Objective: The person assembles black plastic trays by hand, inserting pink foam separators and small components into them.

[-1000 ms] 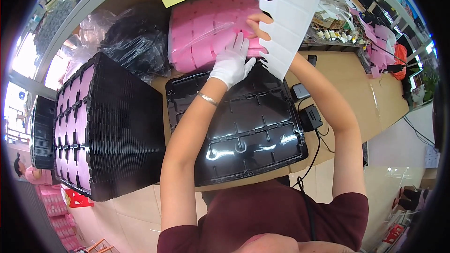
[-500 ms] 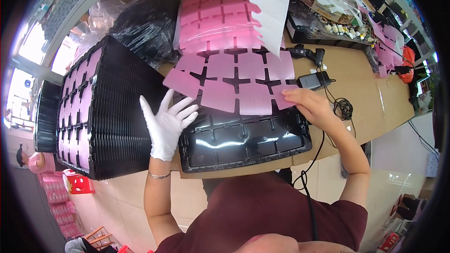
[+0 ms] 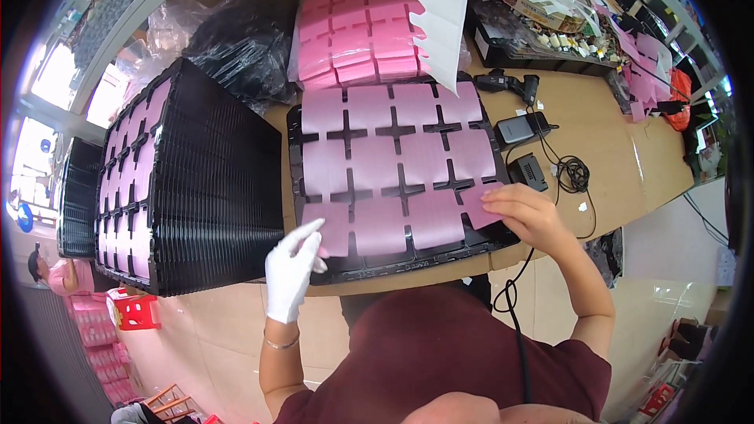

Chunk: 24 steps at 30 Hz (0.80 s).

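The left hand (image 3: 287, 279) wears a soft white glove (image 3: 283, 298) made of thin cloth. A thin, shiny silver bangle (image 3: 283, 342) sits just past the end of the glove. The right hand (image 3: 528, 217) is bare. The T-shirt (image 3: 440, 338) is plain and dark wine red, with short sleeves (image 3: 583, 361). A long black cable (image 3: 516, 330) hangs down over its front, on the right side.

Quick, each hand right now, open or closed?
Left hand: at the near left corner of the pink sheet; grip cannot be told.
Right hand: closed, pinching the pink sheet's near right corner.
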Tool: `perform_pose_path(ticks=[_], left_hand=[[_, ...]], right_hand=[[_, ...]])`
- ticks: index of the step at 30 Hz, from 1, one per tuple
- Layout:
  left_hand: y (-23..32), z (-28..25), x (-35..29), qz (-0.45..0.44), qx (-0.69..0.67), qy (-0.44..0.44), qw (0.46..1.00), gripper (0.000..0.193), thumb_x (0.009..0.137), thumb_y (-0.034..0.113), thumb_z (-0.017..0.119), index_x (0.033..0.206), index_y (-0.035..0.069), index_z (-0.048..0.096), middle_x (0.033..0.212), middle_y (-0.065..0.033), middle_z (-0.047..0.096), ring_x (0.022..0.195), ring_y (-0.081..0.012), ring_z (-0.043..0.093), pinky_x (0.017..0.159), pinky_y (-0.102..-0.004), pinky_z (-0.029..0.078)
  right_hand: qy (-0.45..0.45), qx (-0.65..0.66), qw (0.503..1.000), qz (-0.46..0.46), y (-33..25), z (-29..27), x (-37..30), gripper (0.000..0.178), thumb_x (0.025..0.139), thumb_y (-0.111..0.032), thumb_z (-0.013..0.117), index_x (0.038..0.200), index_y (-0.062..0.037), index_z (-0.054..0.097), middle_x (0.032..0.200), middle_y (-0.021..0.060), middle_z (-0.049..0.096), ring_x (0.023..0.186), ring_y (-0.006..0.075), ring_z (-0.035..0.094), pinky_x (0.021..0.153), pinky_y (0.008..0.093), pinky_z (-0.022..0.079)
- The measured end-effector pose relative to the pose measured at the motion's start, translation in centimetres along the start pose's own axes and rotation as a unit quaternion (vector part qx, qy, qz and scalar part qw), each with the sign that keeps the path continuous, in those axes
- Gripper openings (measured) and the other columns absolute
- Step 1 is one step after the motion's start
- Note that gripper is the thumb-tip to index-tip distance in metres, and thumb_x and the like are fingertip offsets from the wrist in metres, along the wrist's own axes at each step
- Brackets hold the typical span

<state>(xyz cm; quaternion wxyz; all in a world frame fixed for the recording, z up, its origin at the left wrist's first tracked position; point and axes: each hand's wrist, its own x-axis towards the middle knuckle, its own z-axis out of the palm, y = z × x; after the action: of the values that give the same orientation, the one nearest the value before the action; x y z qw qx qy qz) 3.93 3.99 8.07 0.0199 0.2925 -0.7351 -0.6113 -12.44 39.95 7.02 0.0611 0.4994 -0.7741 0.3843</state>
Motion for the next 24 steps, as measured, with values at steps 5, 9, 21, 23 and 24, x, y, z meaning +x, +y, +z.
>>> perform_pose_path(ticks=[5, 9, 21, 23, 24], left_hand=[[-0.6, 0.1, -0.8, -0.044, 0.013, -0.008, 0.999, 0.028, 0.097, 0.010, 0.061, 0.123, 0.004, 0.069, 0.074, -0.0021, 0.065, 0.054, -0.0052, 0.056, 0.052, -0.0202, 0.046], [-0.6, 0.3, 0.1, -0.032, 0.012, -0.016, 0.999, 0.029, 0.097, 0.011, 0.061, 0.124, 0.004, 0.068, 0.074, -0.0017, 0.063, 0.053, -0.0049, 0.056, 0.051, -0.0204, 0.046], [-0.3, -0.1, 0.1, -0.077, 0.077, -0.036, 0.993, 0.029, 0.097, 0.017, 0.064, 0.125, 0.009, 0.070, 0.067, 0.0011, 0.062, 0.050, -0.0032, 0.052, 0.050, -0.0205, 0.045], [0.5, -0.3, -0.5, -0.081, 0.087, -0.042, 0.992, 0.029, 0.096, 0.018, 0.066, 0.124, 0.010, 0.070, 0.064, 0.0014, 0.062, 0.050, -0.0029, 0.052, 0.050, -0.0210, 0.045], [1.3, -0.6, -1.0, -0.063, 0.163, -0.020, 0.984, 0.030, 0.095, 0.019, 0.067, 0.123, 0.009, 0.071, 0.063, 0.0009, 0.062, 0.050, -0.0030, 0.051, 0.051, -0.0219, 0.046]], right_hand=[[-0.014, -0.001, 1.000, 0.017, -0.7, 0.0, 0.2, 0.033, 0.073, 0.009, 0.069, 0.104, -0.0007, 0.069, 0.108, 0.0125, 0.070, 0.101, 0.0307, 0.068, 0.088, 0.0390, 0.055], [-0.012, -0.013, 1.000, 0.010, 0.1, 0.1, 0.5, 0.032, 0.074, 0.009, 0.070, 0.104, -0.0007, 0.069, 0.109, 0.0129, 0.070, 0.101, 0.0307, 0.068, 0.087, 0.0385, 0.055], [-0.059, -0.015, 0.998, 0.023, 0.6, 0.1, -0.8, 0.032, 0.076, -0.002, 0.073, 0.108, -0.0046, 0.071, 0.111, 0.0091, 0.070, 0.099, 0.0288, 0.068, 0.084, 0.0371, 0.056], [-0.068, -0.022, 0.997, 0.011, 0.0, -0.6, -0.4, 0.033, 0.078, -0.007, 0.073, 0.111, -0.0048, 0.070, 0.114, 0.0092, 0.069, 0.101, 0.0286, 0.067, 0.083, 0.0369, 0.056], [-0.092, -0.070, 0.993, 0.027, -1.1, -1.6, 0.5, 0.034, 0.082, -0.012, 0.071, 0.115, -0.0049, 0.068, 0.119, 0.0106, 0.068, 0.104, 0.0290, 0.065, 0.084, 0.0380, 0.054]])
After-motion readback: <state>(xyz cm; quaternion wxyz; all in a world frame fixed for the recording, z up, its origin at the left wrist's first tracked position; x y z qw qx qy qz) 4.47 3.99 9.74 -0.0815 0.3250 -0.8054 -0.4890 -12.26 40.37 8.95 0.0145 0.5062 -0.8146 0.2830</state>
